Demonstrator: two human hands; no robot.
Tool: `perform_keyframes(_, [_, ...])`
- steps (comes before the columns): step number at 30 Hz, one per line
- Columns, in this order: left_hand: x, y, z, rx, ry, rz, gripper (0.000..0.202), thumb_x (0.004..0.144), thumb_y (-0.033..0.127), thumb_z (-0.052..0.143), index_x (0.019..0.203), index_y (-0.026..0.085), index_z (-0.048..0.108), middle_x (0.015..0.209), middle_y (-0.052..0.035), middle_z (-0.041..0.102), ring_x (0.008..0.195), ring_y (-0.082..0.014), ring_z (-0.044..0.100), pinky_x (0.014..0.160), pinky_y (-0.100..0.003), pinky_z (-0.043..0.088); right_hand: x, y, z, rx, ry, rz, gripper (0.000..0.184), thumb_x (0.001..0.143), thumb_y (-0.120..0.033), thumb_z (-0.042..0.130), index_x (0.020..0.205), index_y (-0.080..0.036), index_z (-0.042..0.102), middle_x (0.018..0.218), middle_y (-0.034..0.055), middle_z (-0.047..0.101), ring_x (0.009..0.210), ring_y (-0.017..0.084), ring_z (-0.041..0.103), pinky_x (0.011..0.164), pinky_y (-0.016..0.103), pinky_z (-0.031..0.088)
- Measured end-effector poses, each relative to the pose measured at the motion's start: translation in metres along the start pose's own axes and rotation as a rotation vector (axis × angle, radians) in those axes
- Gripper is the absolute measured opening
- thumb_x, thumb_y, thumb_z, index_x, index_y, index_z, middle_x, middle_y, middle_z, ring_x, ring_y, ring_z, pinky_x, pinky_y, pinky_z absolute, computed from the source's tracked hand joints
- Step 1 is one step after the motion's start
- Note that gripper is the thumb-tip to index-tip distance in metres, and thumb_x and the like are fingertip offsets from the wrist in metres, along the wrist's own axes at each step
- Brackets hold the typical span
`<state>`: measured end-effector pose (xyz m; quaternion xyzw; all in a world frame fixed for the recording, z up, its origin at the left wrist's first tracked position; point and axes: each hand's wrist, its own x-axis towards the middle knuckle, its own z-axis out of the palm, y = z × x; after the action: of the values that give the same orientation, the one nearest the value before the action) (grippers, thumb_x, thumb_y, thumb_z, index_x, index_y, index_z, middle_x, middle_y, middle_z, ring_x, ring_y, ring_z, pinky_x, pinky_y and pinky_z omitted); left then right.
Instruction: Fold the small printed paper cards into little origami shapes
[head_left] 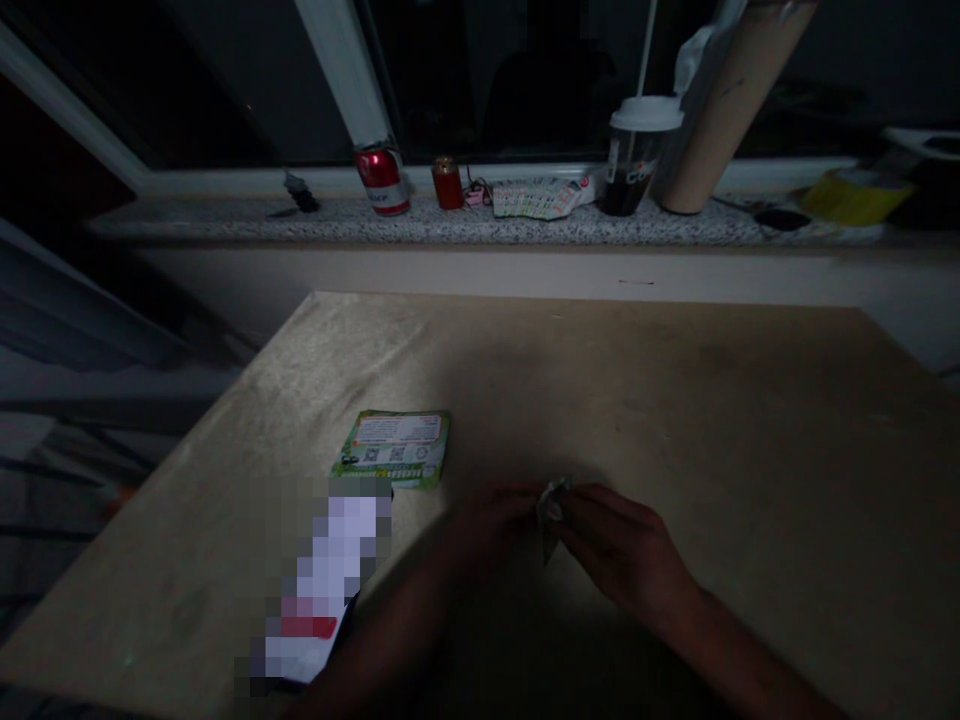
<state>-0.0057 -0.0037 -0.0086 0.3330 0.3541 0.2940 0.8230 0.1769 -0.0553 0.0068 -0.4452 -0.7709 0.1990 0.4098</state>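
Observation:
A small, crumpled-looking piece of folded paper (553, 505) is held just above the table, or against it; I cannot tell which. My right hand (626, 545) pinches it from the right, its fingers closed along that side. From the left, my left hand (499, 515) reaches in with its fingertips on the paper's edge; it is dark and partly blurred. A green printed packet (405, 475) lies flat to the left of my left hand. Beside my left forearm rests a lit phone (330, 560), its screen pixelated.
The worktop (525, 370) is a pale board against the wall. On the stone sill (300, 225) behind it stand a red can (382, 182), a small orange jar (448, 184), patterned paper strips (536, 199), a lidded drink cup (632, 155), a cardboard tube (735, 105) and yellow tape (859, 195).

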Motion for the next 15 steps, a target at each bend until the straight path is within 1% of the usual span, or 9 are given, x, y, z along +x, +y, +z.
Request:
perform_keyframes(4, [-0.001,0.003,-0.004,0.110,0.028,0.019,0.018,0.073,0.019,0.069,0.085,0.014,0.081,0.087,-0.0073,0.077,0.085,-0.0207,0.066,0.084,-0.031,0.046,0.002,-0.005,0.000,-0.021,-0.076,0.033,0.025,0.098,-0.018,0.058,0.118,-0.024,0.071,0.099,0.0076,0.075,0.084,0.019,0.072,0.071,0.031,0.063])
perform_keyframes(6, [-0.002,0.004,-0.006,0.153,0.029,0.033,0.018,0.073,0.019,0.068,0.085,0.014,0.080,0.088,-0.0071,0.076,0.087,-0.0215,0.065,0.085,-0.031,0.046,0.004,-0.006,0.000,-0.029,-0.108,0.058,0.024,0.098,-0.019,0.057,0.117,-0.024,0.072,0.098,0.0076,0.075,0.084,0.020,0.072,0.071,0.032,0.063])
perform_keyframes(9, [-0.002,0.003,-0.007,0.169,0.038,0.061,0.022,0.072,0.022,0.068,0.090,0.014,0.079,0.091,-0.0069,0.075,0.090,-0.0226,0.064,0.086,-0.032,0.045,0.009,-0.007,0.001,-0.063,-0.139,0.085,0.023,0.098,-0.020,0.057,0.114,-0.023,0.073,0.100,0.0075,0.075,0.085,0.020,0.073,0.074,0.032,0.062])
perform_keyframes(11, [0.000,0.001,-0.008,0.151,0.055,0.070,0.022,0.071,0.024,0.068,0.088,0.014,0.077,0.086,-0.0061,0.073,0.084,-0.0214,0.064,0.081,-0.031,0.046,0.013,-0.008,0.003,-0.101,-0.155,0.089,0.022,0.098,-0.021,0.056,0.112,-0.021,0.073,0.101,0.0080,0.076,0.086,0.021,0.073,0.075,0.032,0.062])
perform_keyframes(13, [0.002,-0.002,-0.010,0.132,0.075,0.075,0.018,0.071,0.027,0.068,0.082,0.014,0.073,0.078,-0.0047,0.069,0.075,-0.0191,0.062,0.074,-0.030,0.045,0.018,-0.008,0.005,-0.141,-0.161,0.098,0.020,0.098,-0.022,0.058,0.111,-0.019,0.072,0.101,0.0086,0.076,0.085,0.021,0.073,0.075,0.032,0.061])
perform_keyframes(15, [0.004,-0.004,-0.012,0.125,0.092,0.076,0.017,0.073,0.030,0.066,0.077,0.015,0.071,0.076,-0.0044,0.067,0.073,-0.0187,0.061,0.073,-0.030,0.045,0.022,-0.008,0.009,-0.180,-0.152,0.120,0.020,0.097,-0.023,0.061,0.112,-0.018,0.072,0.102,0.0086,0.076,0.086,0.021,0.074,0.077,0.032,0.061])
